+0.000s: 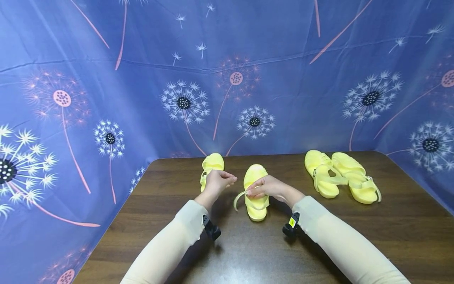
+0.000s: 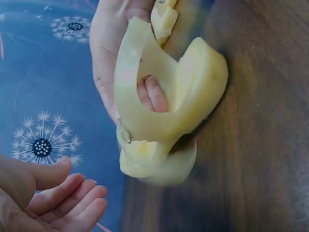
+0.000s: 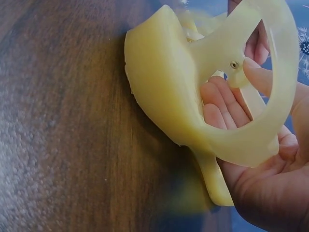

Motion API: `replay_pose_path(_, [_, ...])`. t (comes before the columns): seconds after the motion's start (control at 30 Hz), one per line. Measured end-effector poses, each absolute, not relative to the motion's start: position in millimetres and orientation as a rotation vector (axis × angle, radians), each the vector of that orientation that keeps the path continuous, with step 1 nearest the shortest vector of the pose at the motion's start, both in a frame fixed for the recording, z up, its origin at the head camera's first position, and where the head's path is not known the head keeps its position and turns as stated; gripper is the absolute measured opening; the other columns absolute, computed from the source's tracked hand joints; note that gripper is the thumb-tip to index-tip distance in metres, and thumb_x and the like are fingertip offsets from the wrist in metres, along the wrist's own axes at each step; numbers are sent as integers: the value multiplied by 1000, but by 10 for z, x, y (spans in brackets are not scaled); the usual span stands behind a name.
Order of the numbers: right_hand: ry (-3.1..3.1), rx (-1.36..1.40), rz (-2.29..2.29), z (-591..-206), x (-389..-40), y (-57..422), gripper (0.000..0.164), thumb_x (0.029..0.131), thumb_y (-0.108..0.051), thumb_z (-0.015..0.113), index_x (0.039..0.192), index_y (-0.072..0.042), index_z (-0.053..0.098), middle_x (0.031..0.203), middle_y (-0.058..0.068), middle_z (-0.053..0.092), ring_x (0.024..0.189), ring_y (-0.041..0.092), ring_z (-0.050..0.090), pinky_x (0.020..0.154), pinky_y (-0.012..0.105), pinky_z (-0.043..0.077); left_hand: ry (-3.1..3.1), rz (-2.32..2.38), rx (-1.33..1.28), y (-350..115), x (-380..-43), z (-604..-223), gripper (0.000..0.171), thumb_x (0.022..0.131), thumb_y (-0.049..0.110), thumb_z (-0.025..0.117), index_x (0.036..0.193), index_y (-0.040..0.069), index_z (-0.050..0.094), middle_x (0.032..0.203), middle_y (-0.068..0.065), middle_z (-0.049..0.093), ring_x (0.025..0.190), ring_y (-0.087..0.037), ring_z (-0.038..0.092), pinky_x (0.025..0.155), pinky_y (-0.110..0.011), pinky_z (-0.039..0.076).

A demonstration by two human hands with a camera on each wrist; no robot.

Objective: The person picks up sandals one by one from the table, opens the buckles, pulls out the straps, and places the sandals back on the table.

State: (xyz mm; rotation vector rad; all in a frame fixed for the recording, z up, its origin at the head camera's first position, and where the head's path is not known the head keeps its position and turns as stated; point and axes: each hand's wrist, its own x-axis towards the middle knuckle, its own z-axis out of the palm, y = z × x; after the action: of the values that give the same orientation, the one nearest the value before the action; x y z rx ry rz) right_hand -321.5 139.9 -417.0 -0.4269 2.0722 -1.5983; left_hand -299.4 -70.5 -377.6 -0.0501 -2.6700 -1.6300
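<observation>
A yellow sandal (image 1: 256, 173) stands in the middle of the table with its heel end towards me. Its pale ankle strap (image 1: 237, 200) curves out to the left. My right hand (image 1: 271, 186) pinches this strap; in the right wrist view the thumb presses beside a small metal rivet (image 3: 234, 65), and the fingers show through the strap's opening. To the left, my left hand (image 1: 217, 184) hovers with loosely bent fingers and nothing in them, as the left wrist view confirms. Behind it lies another yellow sandal (image 1: 214, 161), partly hidden by that hand.
Two more yellow sandals, one (image 1: 318, 161) and its neighbour (image 1: 349, 163), lie side by side at the right back of the brown wooden table (image 1: 244, 252). A blue dandelion-print cloth (image 1: 301, 98) hangs behind the table's far edge and along both sides.
</observation>
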Motion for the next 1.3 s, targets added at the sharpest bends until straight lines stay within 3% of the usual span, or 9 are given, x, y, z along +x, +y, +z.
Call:
replay_pose_path(0.4, [2070, -429, -1582, -4152, -3201, 1437, 29, 89, -11, 69, 108, 10, 68, 92, 13, 75, 86, 17, 71, 82, 35, 58, -2827, -1749, -247, -560, -2949, -3983, 18, 83, 14, 77, 94, 0, 75, 95, -11, 74, 76, -12, 67, 71, -26, 58])
replay_pose_path(0.63, [2092, -411, -1560, -4150, -3243, 1460, 27, 92, -18, 67, 104, 6, 70, 93, 12, 75, 88, 20, 71, 83, 36, 58, -2804, -1831, -161, -546, -2947, -4046, 17, 83, 15, 77, 92, 1, 75, 92, -8, 73, 78, -14, 69, 75, -29, 59])
replay_pose_path(1.07, [2180, -358, -1522, -4066, -3246, 1419, 25, 91, -18, 68, 102, 4, 71, 83, 8, 74, 76, 17, 70, 73, 30, 58, -2719, -1849, -75, -493, -2869, -4013, 14, 80, 10, 79, 86, -3, 75, 78, -13, 74, 68, -18, 71, 64, -27, 59])
replay_pose_path(1.3, [2278, -422, -1450, -4002, -3229, 1442, 26, 88, -18, 71, 101, 4, 72, 82, 5, 73, 76, 15, 67, 72, 31, 55, -2781, -1731, -121, -496, -2876, -4001, 14, 80, 15, 80, 84, 2, 76, 74, -8, 74, 65, -14, 68, 70, -36, 59])
